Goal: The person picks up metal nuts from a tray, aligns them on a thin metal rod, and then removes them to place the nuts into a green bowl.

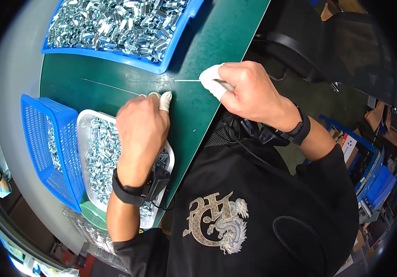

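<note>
**One long thin rod (111, 86) by the left hand (142, 120), one short pale rod (188, 81) in the right hand (249, 92)**

The long thin rod is silvery and as fine as wire, with a slight bow along its length. It runs from the left hand's curled fingertips toward the upper left, over the green tabletop (194, 104), in the gap between the blue tray (111, 59) and the blue basket (71, 171). Those fingers are bent under and close together, their tips in white covers (165, 100); whether they pinch the rod or merely touch it, I cannot tell.

The short pale rod looks straight, whitish and smooth, and points left from the right hand, just below the tray's lower corner. Here the grip is closed: thumb and fingers press together around the rod, and a greyish piece shows inside the curled hand. White covers wrap these fingertips too. Whether both rods are parts of one thing is unclear.

Shiny hexagonal metal pieces (120, 23) heap the blue tray. Smaller silvery pieces (99, 152) fill a white tub (82, 127), partly hidden by the left hand and forearm, and more lie in the slatted basket beside it. A black band (129, 194) circles the left wrist; another black band (302, 127) circles the right.
</note>
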Motion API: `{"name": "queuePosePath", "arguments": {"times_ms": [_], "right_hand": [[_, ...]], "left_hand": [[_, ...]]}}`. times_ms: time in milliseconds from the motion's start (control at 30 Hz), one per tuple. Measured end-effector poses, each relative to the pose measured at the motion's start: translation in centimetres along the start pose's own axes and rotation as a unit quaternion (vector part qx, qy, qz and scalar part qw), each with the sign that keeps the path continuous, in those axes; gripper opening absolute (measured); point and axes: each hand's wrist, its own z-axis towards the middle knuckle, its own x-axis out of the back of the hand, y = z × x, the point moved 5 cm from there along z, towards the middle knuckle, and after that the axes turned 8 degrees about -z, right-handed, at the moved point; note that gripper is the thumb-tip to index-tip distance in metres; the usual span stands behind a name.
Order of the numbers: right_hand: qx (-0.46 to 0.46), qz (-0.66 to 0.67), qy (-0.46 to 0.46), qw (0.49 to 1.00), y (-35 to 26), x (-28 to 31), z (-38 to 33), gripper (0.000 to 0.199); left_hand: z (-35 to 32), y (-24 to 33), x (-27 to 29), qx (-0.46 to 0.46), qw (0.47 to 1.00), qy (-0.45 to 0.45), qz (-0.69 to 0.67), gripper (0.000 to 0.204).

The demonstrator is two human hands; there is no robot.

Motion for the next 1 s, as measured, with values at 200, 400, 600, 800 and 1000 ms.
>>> {"name": "queuePosePath", "arguments": {"times_ms": [200, 400, 600, 800, 1000], "right_hand": [[0.005, 0.036, 0.000, 0.999, -0.7, 0.1, 0.0, 0.011], [0.001, 0.161, -0.021, 0.987, -1.7, 0.1, 0.1, 0.012], [0.032, 0.151, -0.017, 0.988, -2.7, -0.6, 0.2, 0.013], [0.040, 0.121, -0.038, 0.991, -3.1, -1.4, 0.2, 0.015], [0.098, 0.101, -0.060, 0.988, -3.2, -1.2, 0.6, 0.017]], "left_hand": [[-0.6, -0.5, 0.2, -0.018, 0.999, -0.023, -0.016, 0.030], [-1.5, -2.0, 0.2, 0.071, 0.922, -0.019, -0.381, 0.027], [-2.0, -2.3, 0.1, 0.018, 0.908, -0.013, -0.418, 0.027], [-1.7, -1.9, 0.0, -0.008, 0.945, -0.029, -0.326, 0.029], [-1.6, -1.6, 0.3, -0.071, 0.953, -0.074, -0.287, 0.030]]}}
